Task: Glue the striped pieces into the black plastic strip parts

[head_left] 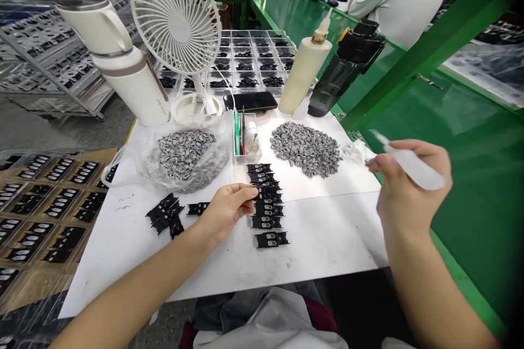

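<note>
My left hand is closed in a pinch at the left end of a black plastic part, one of a column of several such parts. Small light oval pieces sit on many of them, and one black part lies apart at the near end. My right hand, raised past the table's right side, is wrapped round a translucent white squeeze bottle whose thin nozzle points up and left. Left of my left wrist lie a loose pile of black parts and a single black part.
Small grey pieces fill a clear bag and form a heap. Behind stand a fan, a white flask, a tool box, a phone, a cream bottle and a dark bottle. A person sits beyond.
</note>
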Motion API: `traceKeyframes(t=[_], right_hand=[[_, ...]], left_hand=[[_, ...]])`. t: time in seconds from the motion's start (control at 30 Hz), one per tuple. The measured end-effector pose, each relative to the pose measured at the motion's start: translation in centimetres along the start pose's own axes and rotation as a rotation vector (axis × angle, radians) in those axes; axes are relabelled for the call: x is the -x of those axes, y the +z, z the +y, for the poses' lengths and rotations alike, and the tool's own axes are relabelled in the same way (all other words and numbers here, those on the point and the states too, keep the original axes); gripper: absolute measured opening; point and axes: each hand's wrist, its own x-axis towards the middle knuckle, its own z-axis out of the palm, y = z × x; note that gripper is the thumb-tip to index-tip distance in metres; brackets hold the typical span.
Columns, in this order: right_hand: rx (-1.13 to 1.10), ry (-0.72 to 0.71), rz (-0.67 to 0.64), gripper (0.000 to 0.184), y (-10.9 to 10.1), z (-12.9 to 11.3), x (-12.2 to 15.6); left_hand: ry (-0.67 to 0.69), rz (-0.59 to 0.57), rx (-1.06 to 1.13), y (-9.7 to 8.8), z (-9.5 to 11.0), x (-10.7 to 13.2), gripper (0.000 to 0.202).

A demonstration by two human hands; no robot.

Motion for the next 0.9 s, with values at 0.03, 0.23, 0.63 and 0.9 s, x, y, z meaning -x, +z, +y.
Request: traceKeyframes(t=[0.03, 0.23, 0.63, 0.9], right_hand=[[-0.083, -0.029, 0.235, 0.017, 1.5, -1.9, -0.3], [-0.375, -0.028, 0.049, 0.033, 8.1, -7.3, -0.8], [-0.503, -0.206, -0.068, 0.015, 9.7, -4.4, 0.6], [-0.497, -0.216, -0.082, 0.012, 9.9, -4.6, 0.7]], left_hand=[[-0.002, 0.000, -0.002, 0.0, 0.0, 0.0, 0.017], [0.008, -0.024, -0.027, -0.2, -0.1, 0.0, 0.017], [0.007, -0.001, -0.033, -0.1, -0.2, -0.1, 0.017], [0.009, -0.001, -0.046, -0.2, -0.2, -0.2, 0.018]])
